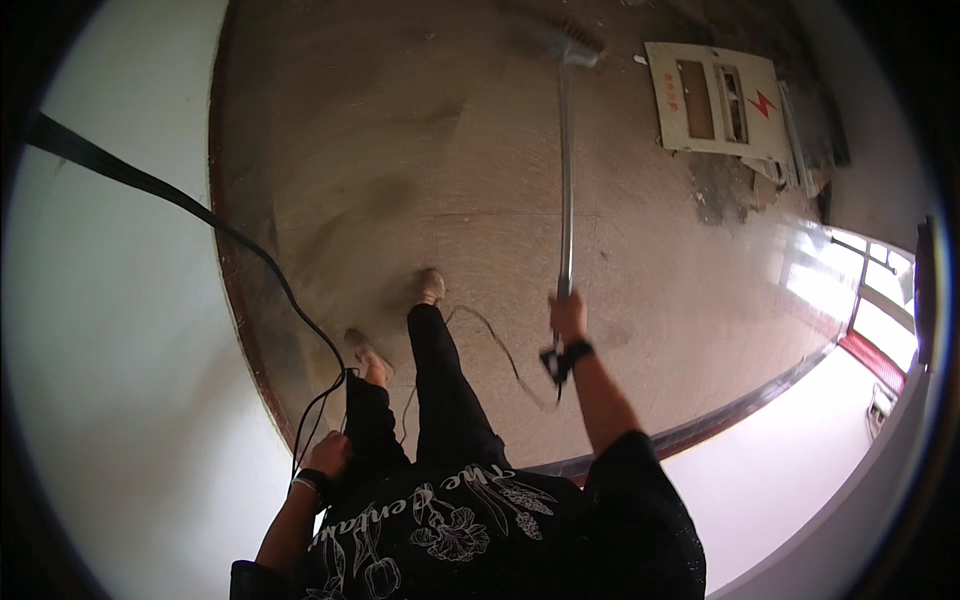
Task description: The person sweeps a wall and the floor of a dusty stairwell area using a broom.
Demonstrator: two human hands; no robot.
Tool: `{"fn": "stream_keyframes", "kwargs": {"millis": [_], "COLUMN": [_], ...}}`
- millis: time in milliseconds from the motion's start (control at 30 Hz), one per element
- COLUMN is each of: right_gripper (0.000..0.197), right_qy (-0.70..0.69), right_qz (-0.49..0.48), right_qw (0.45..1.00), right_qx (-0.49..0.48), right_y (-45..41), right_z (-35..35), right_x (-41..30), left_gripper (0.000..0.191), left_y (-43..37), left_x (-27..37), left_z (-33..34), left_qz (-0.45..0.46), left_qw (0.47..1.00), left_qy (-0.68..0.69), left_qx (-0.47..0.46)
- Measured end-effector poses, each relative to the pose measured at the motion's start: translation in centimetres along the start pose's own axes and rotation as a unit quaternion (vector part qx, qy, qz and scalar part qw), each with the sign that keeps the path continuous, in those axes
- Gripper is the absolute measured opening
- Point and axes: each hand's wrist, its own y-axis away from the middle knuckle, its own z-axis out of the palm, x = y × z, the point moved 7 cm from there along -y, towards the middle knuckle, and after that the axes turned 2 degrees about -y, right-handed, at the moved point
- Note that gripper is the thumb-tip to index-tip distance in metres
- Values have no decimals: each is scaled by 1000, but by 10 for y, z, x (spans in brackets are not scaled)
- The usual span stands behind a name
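My right hand (570,316) grips the near end of a long metal pole (566,172), out in front of me. At the pole's far end is a broom head (581,46) with dark bristles, blurred and resting at the floor. A small black object (555,365) hangs beside my right wrist, by the dark wristband. My left hand (330,455) is low by my left thigh with its fingers curled. Black cables (281,281) pass close beside it; whether it holds one is hidden.
A dusty tiled floor (510,225) spreads ahead. At the far right lies a cream metal panel (679,97) with a red lightning mark, near debris (724,199). A thin cord (491,330) trails past my shoes. White wall (127,300) rises at left; windows (885,300) are at right.
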Motion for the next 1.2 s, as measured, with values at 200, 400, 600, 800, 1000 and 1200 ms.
{"fn": "stream_keyframes", "kwargs": {"millis": [200, 400, 600, 800, 1000, 1200], "right_gripper": [36, 38, 27, 32, 36, 21], "right_qy": [228, 271, 168, -281, -363, 1], "right_qz": [89, 110, -40, 30, -19, -44], "right_qw": [964, 938, 981, 929, 854, 956], "right_qx": [-106, -183, -90, -239, -371, -289], "right_y": [191, 190, 4, -52, -29, 64], "right_z": [12, 29, 128, 145, 47, 14], "right_x": [172, 180, 68, -271, -238, -116], "left_gripper": [21, 23, 20, 18, 21, 22], "left_y": [0, 2, 12, 45, 10, 29], "left_x": [-10, -18, 2, 9, 27, 24], "left_z": [27, 47, 40, 30, 60, 94], "left_qz": [37, -9, -63, -133, -65, -32], "left_qw": [998, 994, 997, 987, 991, 990], "left_qy": [-49, -76, 20, 86, 109, 110], "left_qx": [-32, -75, -48, 15, 33, 85]}}
